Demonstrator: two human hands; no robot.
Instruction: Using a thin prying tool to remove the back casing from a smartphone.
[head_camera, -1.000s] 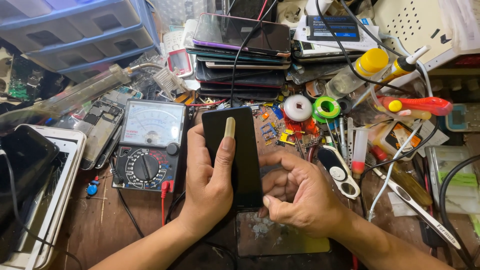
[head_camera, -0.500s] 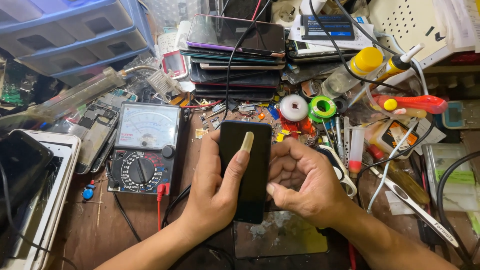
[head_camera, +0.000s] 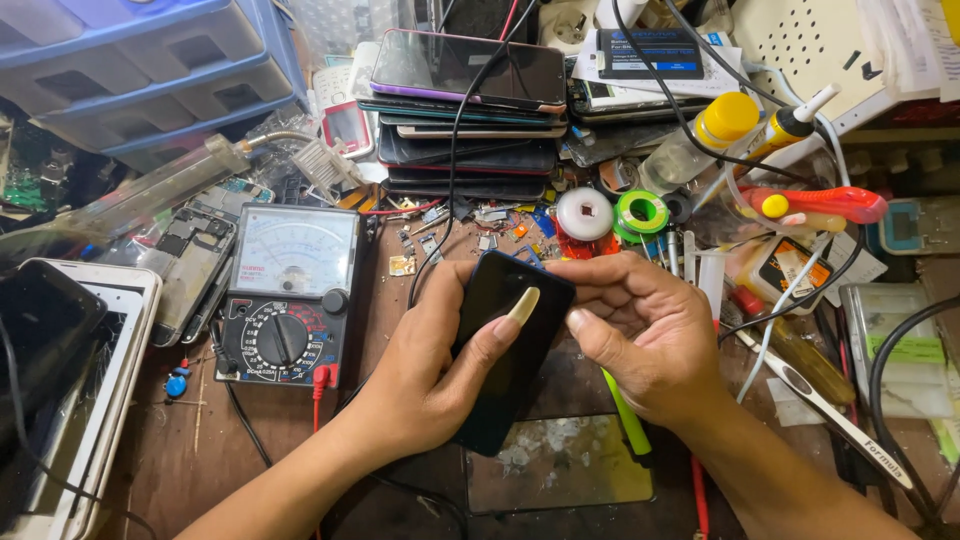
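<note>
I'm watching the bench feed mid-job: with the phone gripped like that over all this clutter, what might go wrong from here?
1. The black phone is held tilted above the bench between the left hand and right hand; a slip would likely drop it onto the glass panel below.
2. A black cable runs close behind the phone; a wide swing might snag it.
3. The analog multimeter sits close beside the left hand and could get knocked.

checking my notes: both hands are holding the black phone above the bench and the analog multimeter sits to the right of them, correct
Not quite. Both the left hand and right hand do hold the black phone, but the head view shows the analog multimeter to their left, not their right.
</note>
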